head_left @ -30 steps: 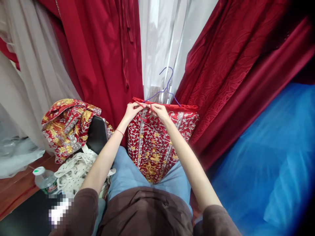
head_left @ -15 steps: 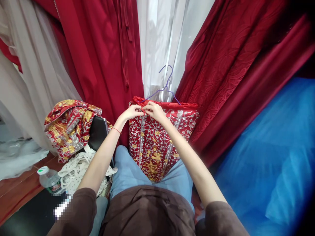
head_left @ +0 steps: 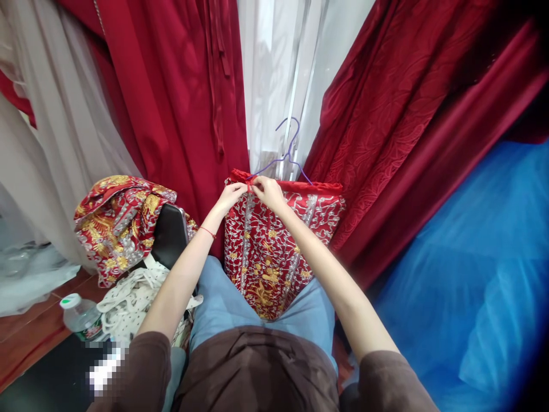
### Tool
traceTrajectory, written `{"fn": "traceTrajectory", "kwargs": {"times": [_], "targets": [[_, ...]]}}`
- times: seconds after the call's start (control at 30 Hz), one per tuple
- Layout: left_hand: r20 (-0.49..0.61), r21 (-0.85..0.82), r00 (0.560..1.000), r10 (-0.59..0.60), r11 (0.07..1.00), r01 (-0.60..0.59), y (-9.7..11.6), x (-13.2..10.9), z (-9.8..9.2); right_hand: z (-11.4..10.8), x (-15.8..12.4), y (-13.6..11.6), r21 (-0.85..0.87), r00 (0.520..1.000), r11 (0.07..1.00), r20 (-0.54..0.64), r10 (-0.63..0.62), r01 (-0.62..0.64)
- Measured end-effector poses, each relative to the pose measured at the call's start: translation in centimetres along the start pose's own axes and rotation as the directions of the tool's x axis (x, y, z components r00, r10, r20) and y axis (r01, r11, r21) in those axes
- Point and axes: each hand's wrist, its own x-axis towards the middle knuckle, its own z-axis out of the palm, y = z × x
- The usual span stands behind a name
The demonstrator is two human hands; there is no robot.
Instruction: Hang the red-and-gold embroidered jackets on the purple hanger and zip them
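Note:
A red skirt (head_left: 268, 252) with silver and gold embroidery hangs in front of my knees, its plain red waistband (head_left: 317, 187) at the top. The shoulders of a purple wire hanger (head_left: 288, 155) run down into that waistband. My left hand (head_left: 234, 194) and my right hand (head_left: 268, 191) meet at the band's left part. Between their pinched fingertips is a thin red ribbon (head_left: 249, 186), mostly covered by the fingers. Whether it is looped around the hanger cannot be made out.
Another embroidered red garment (head_left: 124, 223) drapes over a black chair back (head_left: 170, 232) at left. Below it lie a dotted white cloth bag (head_left: 132, 300) and a plastic bottle (head_left: 81, 315). Red gowns (head_left: 184, 86) hang ahead; blue tulle (head_left: 463, 274) fills the right.
Both hands stay at the same spot on the waistband, with the fingers shifted slightly around the ribbon. The whole view has moved a little.

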Motion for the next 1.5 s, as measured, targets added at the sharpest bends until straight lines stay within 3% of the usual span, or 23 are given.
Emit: {"fn": "traceTrajectory", "kwargs": {"times": [0.1,0.23,0.33,0.5,0.63,0.83,1.0,1.2,1.5], "targets": [[-0.141,0.025,0.990,0.016,1.000,-0.012,-0.2,0.9,0.4,0.0,0.3,0.5,0.025,0.989,0.990,-0.030,0.143,-0.142],[-0.240,0.307,0.953,0.188,0.945,-0.109,-0.8,2.1,-0.1,-0.8,0.3,1.1,0.009,0.955,0.955,-0.022,0.296,-0.296],[-0.253,0.431,0.933,0.258,0.893,-0.130,-1.0,2.7,-0.5,-1.5,0.2,0.8,-0.092,0.947,0.943,-0.009,0.320,-0.320],[-0.289,0.545,0.919,0.268,0.835,-0.072,-0.9,3.1,-0.7,-2.6,0.1,-0.4,-0.400,0.954,0.875,0.012,0.300,-0.271],[-0.244,0.651,0.942,0.232,0.759,-0.018,-0.3,2.8,-1.0,-3.3,0.2,-0.6,-0.490,0.945,0.837,0.073,0.318,-0.244],[-0.203,0.883,0.955,0.218,0.463,0.082,0.8,2.2,-1.8,-3.6,0.0,-0.1,-0.523,0.956,0.829,0.083,0.281,-0.198],[-0.123,0.952,0.971,0.206,0.301,0.056,0.9,1.9,-2.3,-3.6,-0.5,0.3,-0.505,0.970,0.849,0.088,0.228,-0.153],[-0.106,0.972,0.974,0.201,0.227,0.059,0.8,1.8,-2.3,-3.8,-0.2,0.4,-0.504,0.971,0.846,0.055,0.233,-0.174],[-0.063,0.990,0.989,0.137,0.136,0.044,0.9,1.8,-3.8,-3.7,-0.5,0.4,-0.479,0.970,0.860,0.067,0.235,-0.176]]}}
